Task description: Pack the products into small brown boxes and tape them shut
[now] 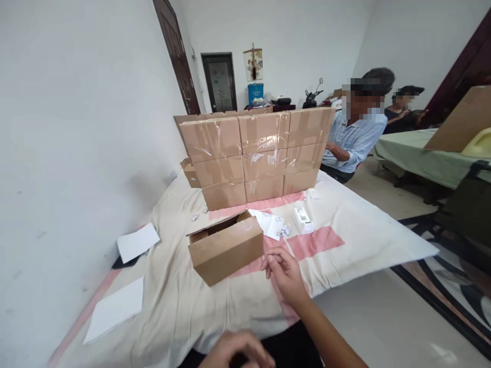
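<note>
My right hand (pixel 284 273) hovers over the bed-like surface, just right of the near end of a brown cardboard box (pixel 226 253). Its fingers are curled in towards the thumb, and nothing shows between them. At the bottom edge, close to my lap, my left hand (pixel 240 350) is blurred and bent, its fingertips partly out of sight. The long box has its top partly open; its contents are mostly hidden. Behind the box lie a printed white sheet (pixel 270 225) and a crumpled paper ball (pixel 285 231). A white device with a small display (pixel 303 221) sits to their right.
Cardboard boxes (pixel 263 158), wrapped in clear tape, stand stacked like a wall at the back. White paper stacks (pixel 138 242) lie at left on the cream and pink cloth (pixel 172 286). A person in a light shirt (pixel 355 133) sits behind right; another person is farther back.
</note>
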`<state>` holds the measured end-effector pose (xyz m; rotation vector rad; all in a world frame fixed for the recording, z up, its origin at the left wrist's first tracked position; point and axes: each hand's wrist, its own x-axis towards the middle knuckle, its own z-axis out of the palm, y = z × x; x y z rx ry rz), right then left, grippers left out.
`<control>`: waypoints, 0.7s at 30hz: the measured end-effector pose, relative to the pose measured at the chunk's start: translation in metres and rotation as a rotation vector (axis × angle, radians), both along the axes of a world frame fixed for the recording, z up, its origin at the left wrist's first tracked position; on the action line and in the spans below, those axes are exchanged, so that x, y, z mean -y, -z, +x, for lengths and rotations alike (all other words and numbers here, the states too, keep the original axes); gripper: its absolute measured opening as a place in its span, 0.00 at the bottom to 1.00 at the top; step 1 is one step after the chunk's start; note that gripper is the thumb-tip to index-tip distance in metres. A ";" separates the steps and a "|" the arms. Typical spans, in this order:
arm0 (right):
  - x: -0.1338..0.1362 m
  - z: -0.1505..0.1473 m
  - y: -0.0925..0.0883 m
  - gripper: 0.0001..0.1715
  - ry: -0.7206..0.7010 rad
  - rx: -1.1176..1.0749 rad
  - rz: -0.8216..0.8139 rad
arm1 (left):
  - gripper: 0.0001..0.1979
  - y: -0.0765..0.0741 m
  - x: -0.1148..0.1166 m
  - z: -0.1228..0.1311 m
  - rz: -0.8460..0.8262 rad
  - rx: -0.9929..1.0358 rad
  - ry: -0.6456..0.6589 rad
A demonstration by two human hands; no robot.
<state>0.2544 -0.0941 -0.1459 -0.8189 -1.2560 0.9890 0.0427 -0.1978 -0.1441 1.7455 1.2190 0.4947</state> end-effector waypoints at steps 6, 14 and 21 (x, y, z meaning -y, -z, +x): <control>0.013 -0.021 -0.034 0.07 -0.110 0.212 0.198 | 0.28 -0.048 -0.050 0.003 0.536 0.273 -0.403; 0.025 -0.043 -0.017 0.05 -0.106 0.335 0.268 | 0.28 -0.047 -0.061 0.020 1.055 0.151 -0.438; -0.028 -0.043 -0.035 0.17 -0.056 0.254 0.239 | 0.28 -0.058 -0.058 -0.019 1.233 0.304 -0.515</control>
